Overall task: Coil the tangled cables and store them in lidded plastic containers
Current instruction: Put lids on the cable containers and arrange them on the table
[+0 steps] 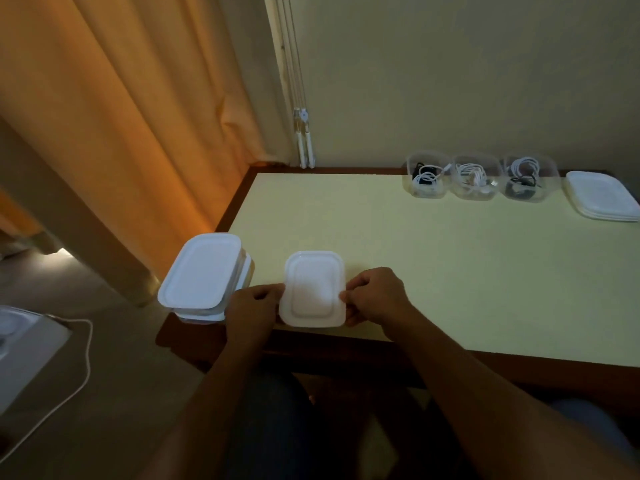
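Container [313,289], white lid on, sits at the near edge of the table [433,254]. The left hand [254,306] and right hand [375,296] curl against its two long sides, pinching the rim. I cannot tell if the lid is fully seated — an unsnapped corner could pop. Just beside the left hand, the stack of lidded containers [201,271] overhangs the corner — a nudge could topple it.

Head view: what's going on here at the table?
A person grips a white lid by its sides with the left hand and right hand at the table's near edge; whether a container sits under it is unclear. A stack of lidded containers stands at the left corner. At the back, three open containers hold cables, with spare lids beside them.
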`<move>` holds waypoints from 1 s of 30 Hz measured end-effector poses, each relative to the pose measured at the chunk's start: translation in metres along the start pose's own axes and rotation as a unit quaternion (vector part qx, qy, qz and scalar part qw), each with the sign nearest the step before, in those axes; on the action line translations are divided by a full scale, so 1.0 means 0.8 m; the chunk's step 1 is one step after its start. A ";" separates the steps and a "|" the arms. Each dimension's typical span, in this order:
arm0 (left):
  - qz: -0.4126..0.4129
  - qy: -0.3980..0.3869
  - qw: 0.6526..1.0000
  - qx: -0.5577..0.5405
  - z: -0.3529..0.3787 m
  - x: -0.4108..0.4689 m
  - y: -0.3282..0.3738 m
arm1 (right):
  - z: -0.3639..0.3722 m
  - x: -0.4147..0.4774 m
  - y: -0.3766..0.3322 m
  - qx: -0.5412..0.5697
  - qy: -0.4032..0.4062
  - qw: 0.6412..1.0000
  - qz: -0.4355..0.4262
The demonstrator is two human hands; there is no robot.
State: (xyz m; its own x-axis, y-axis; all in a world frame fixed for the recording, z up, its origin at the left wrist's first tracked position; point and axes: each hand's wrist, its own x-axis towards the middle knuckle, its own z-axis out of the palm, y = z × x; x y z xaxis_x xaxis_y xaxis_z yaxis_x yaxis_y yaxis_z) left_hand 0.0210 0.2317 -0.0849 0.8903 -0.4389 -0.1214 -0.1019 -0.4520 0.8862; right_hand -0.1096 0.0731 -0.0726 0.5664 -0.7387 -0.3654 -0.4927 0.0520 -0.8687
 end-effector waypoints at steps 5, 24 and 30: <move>0.007 -0.011 1.000 0.020 -0.026 -0.007 -0.015 | 0.023 -0.005 -0.012 -0.004 -0.001 1.000 -0.011; 0.087 0.037 0.983 0.156 -0.014 -0.009 -0.006 | 0.015 -0.012 0.004 -0.039 -0.024 0.998 -0.048; 0.216 0.036 0.947 0.234 0.010 -0.014 0.008 | -0.041 -0.014 0.004 -0.213 0.020 0.962 -0.170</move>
State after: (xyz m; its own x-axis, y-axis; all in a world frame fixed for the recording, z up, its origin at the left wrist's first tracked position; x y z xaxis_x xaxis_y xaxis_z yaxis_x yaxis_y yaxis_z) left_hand 0.0066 0.2274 -0.0812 0.7469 -0.6152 0.2524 -0.6338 -0.5440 0.5498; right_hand -0.1393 0.0596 -0.0599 0.7205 -0.6905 -0.0643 -0.5146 -0.4701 -0.7171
